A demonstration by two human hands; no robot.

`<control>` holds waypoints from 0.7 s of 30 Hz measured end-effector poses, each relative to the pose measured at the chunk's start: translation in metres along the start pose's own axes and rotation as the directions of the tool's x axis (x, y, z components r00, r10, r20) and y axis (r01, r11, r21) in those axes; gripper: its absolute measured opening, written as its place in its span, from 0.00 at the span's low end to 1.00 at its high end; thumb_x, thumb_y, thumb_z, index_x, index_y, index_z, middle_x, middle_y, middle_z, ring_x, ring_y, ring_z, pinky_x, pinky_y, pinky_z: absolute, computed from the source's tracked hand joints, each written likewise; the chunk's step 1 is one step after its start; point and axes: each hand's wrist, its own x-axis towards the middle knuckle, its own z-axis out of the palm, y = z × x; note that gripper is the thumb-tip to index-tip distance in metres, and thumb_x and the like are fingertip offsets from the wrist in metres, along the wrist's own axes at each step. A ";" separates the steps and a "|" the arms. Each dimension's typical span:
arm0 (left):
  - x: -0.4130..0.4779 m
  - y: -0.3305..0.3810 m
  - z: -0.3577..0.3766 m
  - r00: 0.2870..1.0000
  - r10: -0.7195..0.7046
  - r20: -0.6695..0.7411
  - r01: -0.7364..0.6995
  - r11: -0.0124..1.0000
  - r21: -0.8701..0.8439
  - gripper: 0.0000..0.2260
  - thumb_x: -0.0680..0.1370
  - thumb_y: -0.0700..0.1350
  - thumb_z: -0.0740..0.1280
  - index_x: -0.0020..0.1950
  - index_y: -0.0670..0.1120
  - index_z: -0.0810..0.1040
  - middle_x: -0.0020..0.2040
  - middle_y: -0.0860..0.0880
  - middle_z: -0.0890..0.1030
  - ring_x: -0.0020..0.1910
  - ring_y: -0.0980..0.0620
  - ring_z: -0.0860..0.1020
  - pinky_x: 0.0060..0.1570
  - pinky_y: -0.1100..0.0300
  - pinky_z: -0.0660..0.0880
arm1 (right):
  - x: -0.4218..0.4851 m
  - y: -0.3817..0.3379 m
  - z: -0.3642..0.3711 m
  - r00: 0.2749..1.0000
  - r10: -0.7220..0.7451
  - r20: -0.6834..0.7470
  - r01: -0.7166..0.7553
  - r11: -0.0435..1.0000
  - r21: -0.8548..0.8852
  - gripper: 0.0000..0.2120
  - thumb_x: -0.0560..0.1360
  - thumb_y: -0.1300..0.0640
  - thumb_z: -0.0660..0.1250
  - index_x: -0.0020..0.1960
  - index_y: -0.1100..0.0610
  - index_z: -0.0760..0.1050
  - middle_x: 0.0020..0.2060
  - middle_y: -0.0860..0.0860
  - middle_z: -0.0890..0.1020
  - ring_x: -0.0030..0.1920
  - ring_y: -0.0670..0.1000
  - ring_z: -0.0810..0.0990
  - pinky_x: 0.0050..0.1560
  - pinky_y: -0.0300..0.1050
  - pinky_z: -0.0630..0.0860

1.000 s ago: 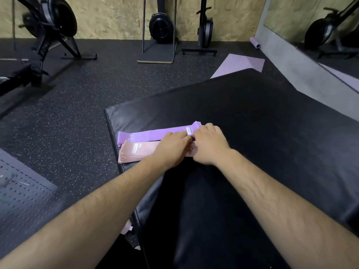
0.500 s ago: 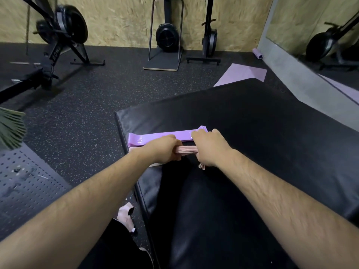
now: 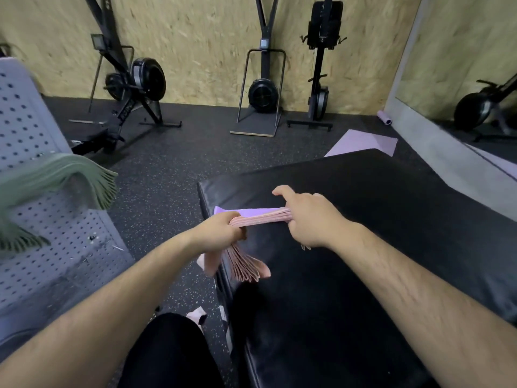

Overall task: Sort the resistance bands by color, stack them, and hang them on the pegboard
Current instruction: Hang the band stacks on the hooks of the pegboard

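In the head view, speckled floor [image 3: 167,191] separates the black mat's [image 3: 377,208] left edge from the pegboard [image 3: 42,261], and over that edge, near its far corner, the left hand [image 3: 221,233] and right hand [image 3: 312,219] each curl fingers tight round an end of the pink band stack [image 3: 260,219], above the purple band [image 3: 240,212].

readable text: none | rowing machine [image 3: 131,102] leg lettering: blurred, illegible

One left hand [image 3: 221,233] and one right hand [image 3: 313,219] are showing beside one pink band stack [image 3: 260,219], one purple band [image 3: 243,212], one green band bunch [image 3: 70,175] and one pegboard [image 3: 56,261].
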 end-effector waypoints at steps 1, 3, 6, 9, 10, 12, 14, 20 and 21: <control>-0.010 0.002 -0.004 1.000 -0.007 -0.012 0.006 0.999 -0.036 0.11 0.68 0.47 0.68 0.49 0.48 0.80 0.48 0.45 0.85 0.48 0.44 0.83 0.49 0.50 0.78 | -0.002 -0.005 -0.001 0.999 -0.005 0.034 0.004 1.000 0.011 0.34 0.73 0.64 0.62 0.76 0.47 0.59 0.59 0.51 0.81 0.58 0.57 0.77 0.59 0.51 0.70; -0.029 0.004 -0.010 0.999 -0.016 -0.044 0.012 0.995 -0.102 0.14 0.65 0.46 0.67 0.49 0.47 0.78 0.44 0.46 0.84 0.43 0.46 0.83 0.48 0.46 0.79 | -0.005 -0.016 -0.003 0.996 0.008 0.090 -0.017 0.995 0.098 0.33 0.73 0.63 0.59 0.75 0.39 0.63 0.64 0.47 0.79 0.62 0.57 0.76 0.64 0.52 0.70; -0.051 0.004 -0.021 0.996 -0.031 -0.089 0.019 0.991 -0.131 0.07 0.71 0.43 0.67 0.48 0.48 0.75 0.38 0.50 0.79 0.34 0.55 0.76 0.39 0.55 0.73 | -0.005 -0.030 -0.005 0.982 0.058 0.177 -0.093 0.976 0.195 0.28 0.68 0.58 0.54 0.59 0.30 0.69 0.52 0.42 0.81 0.52 0.57 0.80 0.60 0.56 0.75; -0.070 0.001 -0.036 0.990 -0.058 -0.131 0.042 0.991 -0.126 0.08 0.70 0.46 0.68 0.48 0.50 0.76 0.40 0.49 0.79 0.38 0.52 0.76 0.42 0.48 0.78 | -0.006 -0.045 -0.006 0.974 0.050 0.219 -0.108 0.960 0.260 0.22 0.66 0.55 0.52 0.51 0.31 0.71 0.45 0.42 0.81 0.48 0.53 0.82 0.56 0.54 0.75; -0.077 -0.001 -0.040 0.988 -0.069 -0.137 0.051 0.990 -0.129 0.11 0.67 0.48 0.68 0.48 0.49 0.76 0.41 0.48 0.80 0.38 0.51 0.77 0.44 0.45 0.79 | -0.008 -0.052 -0.010 0.973 0.032 0.229 -0.099 0.952 0.288 0.19 0.68 0.55 0.54 0.52 0.36 0.72 0.44 0.43 0.82 0.48 0.53 0.82 0.53 0.49 0.74; -0.090 -0.003 -0.048 0.984 -0.092 -0.156 0.074 0.991 -0.115 0.13 0.67 0.48 0.67 0.49 0.47 0.76 0.40 0.49 0.80 0.37 0.50 0.76 0.39 0.51 0.77 | -0.011 -0.069 -0.016 0.974 -0.011 0.226 -0.068 0.939 0.338 0.10 0.73 0.53 0.59 0.53 0.45 0.73 0.43 0.46 0.83 0.49 0.52 0.81 0.45 0.45 0.71; -0.100 -0.004 -0.054 0.977 -0.105 -0.187 0.088 0.992 -0.093 0.09 0.72 0.45 0.68 0.51 0.45 0.77 0.39 0.50 0.79 0.36 0.52 0.74 0.35 0.57 0.69 | -0.013 -0.084 -0.018 0.976 -0.065 0.208 -0.017 0.928 0.371 0.08 0.73 0.50 0.63 0.53 0.47 0.73 0.42 0.45 0.81 0.48 0.53 0.80 0.46 0.47 0.72; -0.119 -0.010 -0.069 0.963 -0.093 -0.254 0.100 0.995 0.011 0.06 0.74 0.42 0.67 0.50 0.44 0.75 0.39 0.50 0.78 0.36 0.52 0.73 0.33 0.57 0.67 | -0.004 -0.120 -0.002 0.986 -0.114 0.118 0.092 0.981 0.171 0.20 0.72 0.34 0.65 0.58 0.43 0.68 0.49 0.44 0.81 0.51 0.53 0.79 0.58 0.54 0.68; -0.121 -0.012 -0.072 0.963 -0.094 -0.254 0.104 0.994 0.025 0.07 0.73 0.42 0.68 0.50 0.43 0.75 0.38 0.50 0.78 0.34 0.52 0.73 0.31 0.59 0.67 | -0.001 -0.125 0.000 0.987 -0.128 0.101 0.115 0.985 0.129 0.16 0.73 0.38 0.64 0.56 0.43 0.68 0.50 0.45 0.81 0.52 0.54 0.80 0.58 0.55 0.68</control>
